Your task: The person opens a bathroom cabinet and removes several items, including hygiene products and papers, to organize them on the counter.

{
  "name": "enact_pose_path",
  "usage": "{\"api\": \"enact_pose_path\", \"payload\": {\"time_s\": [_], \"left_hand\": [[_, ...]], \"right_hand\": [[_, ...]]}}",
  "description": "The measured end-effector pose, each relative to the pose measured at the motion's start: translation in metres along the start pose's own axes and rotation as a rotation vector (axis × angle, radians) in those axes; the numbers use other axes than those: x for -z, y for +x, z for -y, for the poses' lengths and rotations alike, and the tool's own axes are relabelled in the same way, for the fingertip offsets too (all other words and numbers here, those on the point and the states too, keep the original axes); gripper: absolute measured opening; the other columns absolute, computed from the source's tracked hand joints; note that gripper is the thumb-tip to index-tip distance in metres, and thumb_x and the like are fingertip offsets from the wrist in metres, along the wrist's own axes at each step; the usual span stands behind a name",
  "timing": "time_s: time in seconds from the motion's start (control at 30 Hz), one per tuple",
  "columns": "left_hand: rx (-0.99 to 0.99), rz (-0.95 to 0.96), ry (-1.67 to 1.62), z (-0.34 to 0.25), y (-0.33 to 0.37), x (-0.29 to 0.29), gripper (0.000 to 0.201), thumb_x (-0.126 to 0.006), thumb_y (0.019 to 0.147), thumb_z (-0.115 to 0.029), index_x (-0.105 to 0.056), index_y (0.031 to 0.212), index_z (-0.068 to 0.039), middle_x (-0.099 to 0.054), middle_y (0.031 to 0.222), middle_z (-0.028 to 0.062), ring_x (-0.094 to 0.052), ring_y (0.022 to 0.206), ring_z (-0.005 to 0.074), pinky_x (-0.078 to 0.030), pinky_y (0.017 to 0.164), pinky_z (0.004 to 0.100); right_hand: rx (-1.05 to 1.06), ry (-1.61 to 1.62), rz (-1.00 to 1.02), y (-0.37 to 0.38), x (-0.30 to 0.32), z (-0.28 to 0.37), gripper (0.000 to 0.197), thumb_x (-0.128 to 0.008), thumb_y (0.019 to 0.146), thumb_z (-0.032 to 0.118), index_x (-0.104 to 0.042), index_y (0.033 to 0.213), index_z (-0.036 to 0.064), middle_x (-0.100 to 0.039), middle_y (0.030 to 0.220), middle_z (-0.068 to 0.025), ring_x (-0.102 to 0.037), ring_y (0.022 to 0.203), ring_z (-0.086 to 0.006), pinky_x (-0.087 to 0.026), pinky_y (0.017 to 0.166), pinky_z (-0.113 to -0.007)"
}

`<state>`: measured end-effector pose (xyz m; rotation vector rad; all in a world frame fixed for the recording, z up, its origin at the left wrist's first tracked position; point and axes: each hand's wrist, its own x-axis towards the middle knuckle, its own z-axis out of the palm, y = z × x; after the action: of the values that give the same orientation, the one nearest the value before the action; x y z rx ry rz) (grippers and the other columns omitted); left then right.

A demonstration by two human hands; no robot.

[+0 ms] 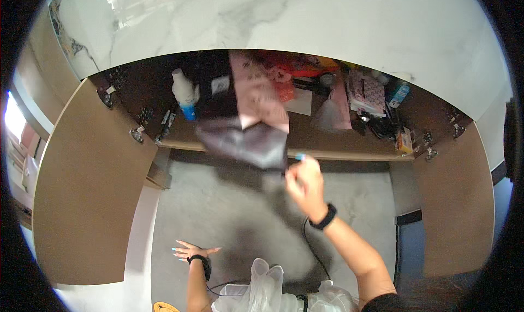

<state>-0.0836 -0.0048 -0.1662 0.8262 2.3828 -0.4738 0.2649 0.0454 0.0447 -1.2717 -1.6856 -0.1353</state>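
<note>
Dark bag [232, 140] partly out, pinched by our right hand [307, 185]; left hand [193, 251] spread, empty; cupboard [341, 143] still holds white bottle [183, 88].

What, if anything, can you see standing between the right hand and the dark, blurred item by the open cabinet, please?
Nothing visible does: the right hand is closed on the dark item at its lower right corner, although blur softens the details. The left cabinet door and right cabinet door stand off to either side.
</note>
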Motion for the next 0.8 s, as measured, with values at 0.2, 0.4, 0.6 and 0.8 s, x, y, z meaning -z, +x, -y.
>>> {"api": "enact_pose_path", "payload": {"time_s": [0.2,0.4,0.6,0.8], "left_hand": [[-0.110,-0.092,0.010,0.011,-0.005,-0.016,0.152,-0.080,0.032,-0.060,0.023,0.133,-0.012,0.015,0.137,0.0302,0.012,0.129,0.0412,-0.001,0.106,0.0486],[-0.263,-0.225,0.014,0.034,0.027,-0.047,0.132,-0.075,0.052,-0.049,0.021,0.134,-0.012,0.012,0.137,0.0314,0.008,0.129,0.0454,-0.004,0.105,0.0502],[-0.456,-0.268,-0.091,0.052,0.014,-0.039,0.123,-0.073,0.055,-0.049,0.009,0.138,-0.013,0.008,0.138,0.0308,0.006,0.130,0.0427,-0.007,0.105,0.0483],[-0.506,-0.169,-0.044,0.062,0.029,-0.035,0.115,-0.068,0.060,-0.051,0.007,0.139,-0.014,0.008,0.140,0.0282,0.005,0.131,0.0411,-0.008,0.105,0.0486]], "right_hand": [[0.238,0.195,0.480,-0.164,0.046,0.057,0.014,-0.064,0.067,0.015,-0.052,0.069,0.0073,-0.047,0.067,-0.0051,-0.049,0.068,-0.0210,-0.043,0.077,-0.036],[0.275,0.188,0.806,-0.264,0.046,0.039,0.010,-0.058,0.073,0.017,-0.053,0.073,0.0086,-0.048,0.068,-0.0043,-0.050,0.070,-0.0189,-0.041,0.081,-0.033],[0.112,0.067,1.106,-0.292,0.039,0.008,0.016,-0.054,0.074,0.017,-0.052,0.086,0.0068,-0.053,0.077,-0.0070,-0.053,0.078,-0.0233,-0.041,0.074,-0.034],[-0.055,-0.300,0.984,-0.302,0.042,-0.002,0.048,-0.061,0.069,0.021,-0.046,0.112,0.0052,-0.047,0.112,-0.0123,-0.044,0.106,-0.0273,-0.036,0.089,-0.039]]}}
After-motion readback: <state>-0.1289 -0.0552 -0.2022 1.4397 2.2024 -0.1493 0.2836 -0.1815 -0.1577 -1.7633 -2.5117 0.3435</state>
